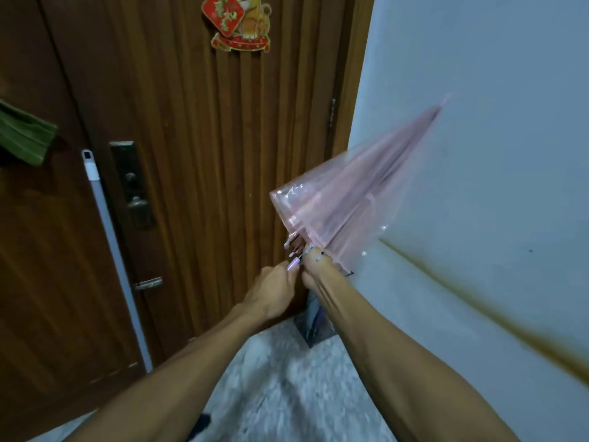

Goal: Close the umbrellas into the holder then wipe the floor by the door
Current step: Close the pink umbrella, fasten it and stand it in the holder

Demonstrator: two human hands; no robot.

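A pink see-through umbrella (344, 199) is held up in front of the door (197, 154), with its tip pointing up and away toward the white wall (478, 90). It is folded most of the way, but the skirt hangs loose and wide, so it is not yet wrapped tight. The right hand (314, 275) is closed around the bottom of the umbrella, fingers curled tight near the rib tips. The left hand (274, 288) is just beside it, and its fingers are pinched on something small at the ribs – perhaps the strap, but that cannot be told for sure.

The holder (314, 327) is thought to be the dark box low by the door, right under the hands. Something purple can be seen in it, so one umbrella may already be put away – most of it is hidden behind the right arm. This pink one has still to be closed up and dropped in. The floor (287, 393) has not been wiped yet, as far as can be seen.

A mop pole (111, 250) is leaned on the door, left of the lock. A red paper charm (236, 20) is stuck high on the door. A green cloth (22, 135) is hung far to the left. The loose skirt could be caught on the holder's edge
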